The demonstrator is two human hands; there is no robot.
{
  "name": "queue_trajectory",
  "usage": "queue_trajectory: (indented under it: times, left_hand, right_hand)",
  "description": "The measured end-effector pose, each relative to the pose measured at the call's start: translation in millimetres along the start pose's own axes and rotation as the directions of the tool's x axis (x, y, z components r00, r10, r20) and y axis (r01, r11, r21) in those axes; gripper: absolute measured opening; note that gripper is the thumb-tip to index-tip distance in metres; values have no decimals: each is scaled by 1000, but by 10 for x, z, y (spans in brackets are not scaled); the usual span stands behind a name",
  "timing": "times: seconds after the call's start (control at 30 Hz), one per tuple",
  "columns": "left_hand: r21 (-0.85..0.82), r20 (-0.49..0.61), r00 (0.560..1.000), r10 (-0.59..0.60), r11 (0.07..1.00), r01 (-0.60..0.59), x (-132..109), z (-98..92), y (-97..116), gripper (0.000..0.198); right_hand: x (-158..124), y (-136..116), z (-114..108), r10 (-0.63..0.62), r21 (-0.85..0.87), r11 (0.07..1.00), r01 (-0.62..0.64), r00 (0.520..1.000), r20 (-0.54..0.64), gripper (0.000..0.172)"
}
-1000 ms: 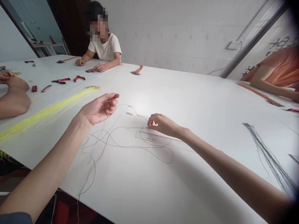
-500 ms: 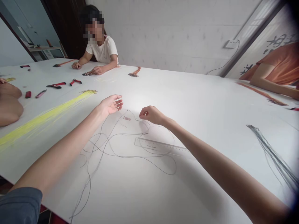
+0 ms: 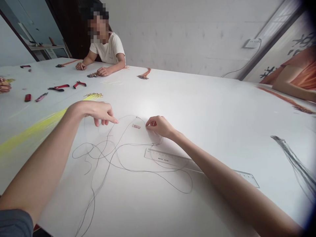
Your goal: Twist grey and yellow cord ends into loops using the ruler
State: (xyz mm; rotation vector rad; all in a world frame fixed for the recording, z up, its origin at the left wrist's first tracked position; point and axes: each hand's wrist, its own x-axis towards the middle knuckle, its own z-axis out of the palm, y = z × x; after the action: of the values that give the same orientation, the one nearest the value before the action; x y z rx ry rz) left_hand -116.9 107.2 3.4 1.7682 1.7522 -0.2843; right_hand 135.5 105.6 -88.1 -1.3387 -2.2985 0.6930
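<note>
A long thin grey thread (image 3: 128,157) lies in loose loops on the white table (image 3: 209,108). My left hand (image 3: 97,113) is palm down, fingers stretched, its fingertips on the table where the thread's far loop begins. My right hand (image 3: 159,126) is pinched on the thread near its far end. A small clasp piece (image 3: 136,126) lies between the two hands. A clear plastic ruler (image 3: 172,159) lies under my right forearm, over part of the thread.
A yellow wire bundle (image 3: 37,126) stretches along the left. Red pliers (image 3: 59,87) and small red tools lie beyond. A person in a white shirt (image 3: 108,49) sits opposite, another in orange (image 3: 296,77) at right. A grey thread bundle (image 3: 293,163) lies right.
My left hand turned palm down and dropped its fingertips onto the table. My right hand left the ruler, moved farther away and pinched the thread near the clasp piece.
</note>
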Motion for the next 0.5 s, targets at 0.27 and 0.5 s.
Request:
queue_trajectory:
  times: [0.27,0.5]
  left_hand:
    - [54,263,941,214,970,-236,-338,-17,173,32]
    - [82,264,959,107,988,-133,-374,13,142,25]
  right_hand:
    - [-45,-41,-4,4,-91,996,-5,1000,-9,15]
    - [-77,-97,0,7,-185,983,-1,999,32,17]
